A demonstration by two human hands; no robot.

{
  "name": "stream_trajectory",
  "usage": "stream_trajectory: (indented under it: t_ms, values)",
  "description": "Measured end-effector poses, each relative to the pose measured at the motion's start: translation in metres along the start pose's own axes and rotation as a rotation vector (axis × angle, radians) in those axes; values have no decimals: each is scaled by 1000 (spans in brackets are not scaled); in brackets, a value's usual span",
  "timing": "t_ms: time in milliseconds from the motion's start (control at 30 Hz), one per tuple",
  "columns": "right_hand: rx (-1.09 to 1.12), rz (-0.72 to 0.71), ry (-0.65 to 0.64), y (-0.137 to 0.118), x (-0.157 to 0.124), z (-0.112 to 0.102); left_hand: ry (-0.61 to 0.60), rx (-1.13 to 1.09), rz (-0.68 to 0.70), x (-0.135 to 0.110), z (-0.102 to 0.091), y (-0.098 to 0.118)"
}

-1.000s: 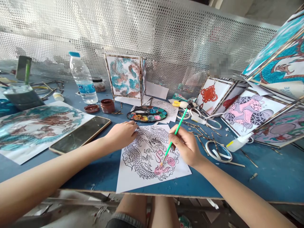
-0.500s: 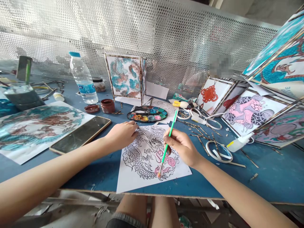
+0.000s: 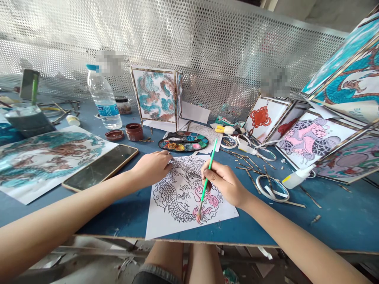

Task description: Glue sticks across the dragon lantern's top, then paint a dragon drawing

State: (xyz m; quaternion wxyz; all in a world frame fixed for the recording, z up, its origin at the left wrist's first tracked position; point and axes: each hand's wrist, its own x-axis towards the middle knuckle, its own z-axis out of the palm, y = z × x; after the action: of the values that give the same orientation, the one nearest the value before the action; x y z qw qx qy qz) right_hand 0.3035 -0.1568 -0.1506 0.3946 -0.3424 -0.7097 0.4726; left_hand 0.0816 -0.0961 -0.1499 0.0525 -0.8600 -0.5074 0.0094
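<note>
A sheet of white paper (image 3: 160,227) with a black-line dragon drawing lies in front of me, pink paint on its lower right part. My right hand (image 3: 223,182) pinches a green-handled paintbrush (image 3: 206,179). Its pink-stained bristles touch the drawing near the lower edge, and the handle leans up to the right. Palm down, my left hand (image 3: 152,167) rests at the sheet's upper left edge, holding nothing, its fingers partly foreshortened. Just beyond the sheet sits a black oval paint palette (image 3: 161,146) with several colours in its wells.
Left are a phone (image 3: 102,167), a painted dragon sheet (image 3: 17,193), a water bottle (image 3: 102,94) and an open brown paint jar (image 3: 134,132). A picture-panelled lantern (image 3: 156,94) stands behind. Right lie tape rolls (image 3: 272,189), twigs, a glue bottle (image 3: 299,175) and more lanterns (image 3: 312,136).
The brush handle's top has tipped slightly left with my right hand, while the bristles stay near the same spot. A little more pink shows there. My left hand has stayed put.
</note>
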Motion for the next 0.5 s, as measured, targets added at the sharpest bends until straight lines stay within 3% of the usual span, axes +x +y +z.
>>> stream_trajectory:
  t_ms: [200, 400, 500]
  values:
    - [13, -27, 63, 0, -1, -3, 5, 13, 6, 0, 0, 0]
    - [10, 2, -9, 1, -1, -2, 11, 21, 12, -1, 0, 0]
    - [-45, -25, 47, 0, -1, -2, 10, 25, 13, -1, 0, 0]
